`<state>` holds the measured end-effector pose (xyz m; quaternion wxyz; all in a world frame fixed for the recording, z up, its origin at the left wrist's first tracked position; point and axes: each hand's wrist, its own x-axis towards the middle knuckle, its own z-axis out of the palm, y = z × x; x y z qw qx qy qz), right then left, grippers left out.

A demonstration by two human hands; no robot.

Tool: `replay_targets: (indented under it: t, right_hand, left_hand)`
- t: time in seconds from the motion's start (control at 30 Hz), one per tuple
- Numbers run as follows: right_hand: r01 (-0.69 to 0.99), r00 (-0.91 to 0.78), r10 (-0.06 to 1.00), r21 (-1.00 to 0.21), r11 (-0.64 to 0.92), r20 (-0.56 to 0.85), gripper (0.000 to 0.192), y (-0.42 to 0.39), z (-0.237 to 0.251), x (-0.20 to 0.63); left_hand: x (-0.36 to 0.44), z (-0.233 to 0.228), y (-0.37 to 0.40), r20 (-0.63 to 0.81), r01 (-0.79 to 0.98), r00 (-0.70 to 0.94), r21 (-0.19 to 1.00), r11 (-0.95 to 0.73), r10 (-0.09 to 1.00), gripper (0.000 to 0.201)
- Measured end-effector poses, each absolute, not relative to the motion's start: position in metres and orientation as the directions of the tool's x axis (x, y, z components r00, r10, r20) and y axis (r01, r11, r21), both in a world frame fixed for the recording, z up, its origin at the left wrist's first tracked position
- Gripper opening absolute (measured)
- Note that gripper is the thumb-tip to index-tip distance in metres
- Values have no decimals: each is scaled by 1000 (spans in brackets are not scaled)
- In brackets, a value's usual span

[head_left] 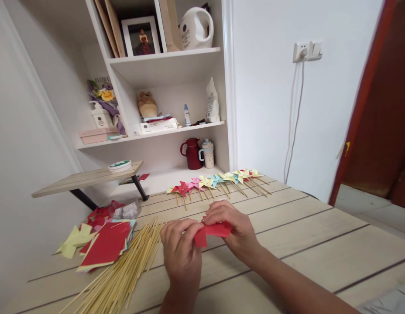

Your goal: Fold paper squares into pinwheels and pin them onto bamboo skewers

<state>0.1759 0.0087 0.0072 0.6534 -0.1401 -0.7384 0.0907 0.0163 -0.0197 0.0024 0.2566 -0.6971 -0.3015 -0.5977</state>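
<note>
A piece of red paper [214, 230], partly folded, is held up between both hands just above the table. My left hand [182, 246] pinches its left end between thumb and fingers. On the other end, my right hand [233, 226] has its fingers curled over the paper, closed on it. The fingers hide the middle of the fold. Left of my left hand lies a bundle of thin wooden sticks [124, 266]. Beside the sticks rests a stack of coloured paper squares [107, 244], a red one on top.
A row of paper pinwheels on sticks [218, 179] lies along the table's back. At left are a yellow paper pinwheel shape [74, 240], a clear container [128, 210] and a raised wooden stand [91, 176]. A red jug [192, 153] and a cup [208, 155] stand on the shelf behind.
</note>
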Motion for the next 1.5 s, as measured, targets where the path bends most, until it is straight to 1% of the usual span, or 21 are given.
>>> replay_targets:
  t: [0.3, 0.43, 0.57, 0.77, 0.93, 1.07, 1.17, 1.37, 1.43, 1.5]
  right_hand:
    - [83, -114, 330, -322, 943, 937, 9, 9, 6, 175]
    - [89, -113, 318, -309, 947, 941, 10, 9, 5, 174]
    - [91, -115, 275, -265, 960, 955, 13, 11, 5, 175]
    - [138, -129, 255, -238, 962, 958, 13, 11, 6, 178]
    - [148, -109, 304, -287, 946, 946, 12, 9, 5, 177]
    - [105, -102, 335, -325, 940, 937, 12, 10, 4, 176]
    - [76, -103, 349, -342, 937, 931, 11, 9, 4, 177]
    - [29, -179, 349, -350, 936, 920, 12, 5, 9, 180]
    - [26, -175, 338, -339, 940, 925, 13, 5, 9, 180]
    - [41, -145, 328, -326, 945, 933, 10, 6, 8, 179]
  left_hand:
    - [17, 3, -23, 988, 733, 68, 45, -678, 139, 16]
    - [15, 2, -22, 987, 741, 83, 31, -670, 137, 15]
    - [14, 2, -21, 986, 738, 99, 16, -674, 132, 14]
    - [14, 4, -21, 985, 726, 122, -6, -688, 119, 15]
    - [13, 6, -21, 983, 733, 131, -9, -680, 128, 18]
    - [12, 6, -22, 983, 767, 156, -56, -640, 101, 19]
    - [13, 6, -22, 983, 780, 161, -68, -622, 94, 19]
    - [13, 5, -24, 986, 786, 146, -68, -615, 78, 20]
    - [13, 5, -25, 986, 780, 146, -65, -622, 80, 20]
    - [14, 5, -25, 986, 778, 146, -64, -625, 82, 20]
